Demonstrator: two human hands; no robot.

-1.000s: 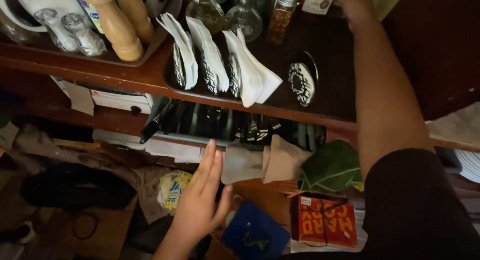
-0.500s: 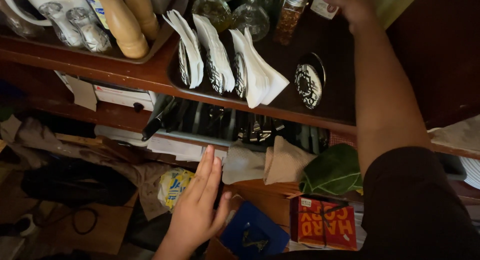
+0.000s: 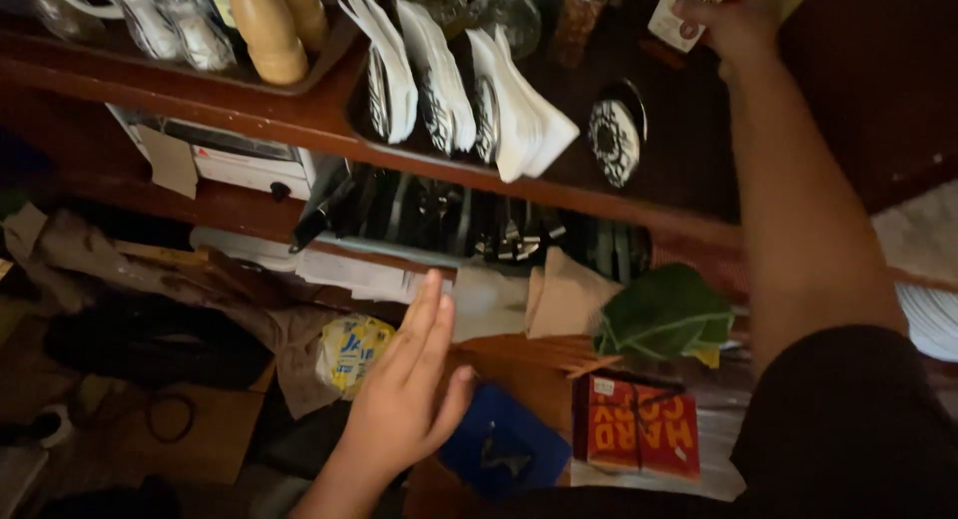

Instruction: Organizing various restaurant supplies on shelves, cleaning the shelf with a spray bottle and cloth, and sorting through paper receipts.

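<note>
White carton (image 3: pixel 687 12) with dark print, at about one o'clock on the top shelf (image 3: pixel 180 92), cut off by the upper edge of the view. Judged light and stiff-walled, likely cardboard, easily dented at the corners; best taken across its two broad faces, low on the body, not by the top flap. Right hand (image 3: pixel 733 28) against its right side, fingers curled onto the edge, seemingly gripping, though palm side hidden. Just beside, at eleven o'clock of the carton, glass bottles (image 3: pixel 499 10) and a spice jar (image 3: pixel 581 25): fragile, slippery, close enough to knock. Further at nine o'clock, folded white napkins (image 3: pixel 519 120) standing in a dark holder, then wooden pepper mills (image 3: pixel 264 30) on a tray. At six o'clock of the carton, a round black-and-white patterned dish (image 3: pixel 614 140) leaning on edge. Below the shelf, a rack of dark utensils (image 3: pixel 449 215), green folded cloth (image 3: pixel 664 314), red printed box (image 3: pixel 639 429). Left hand (image 3: pixel 404 399) low at seven o'clock, flat, fingers spread open, holding nothing, hovering over a blue pouch (image 3: pixel 504 449) and near a yellow packet (image 3: pixel 349 349).
</note>
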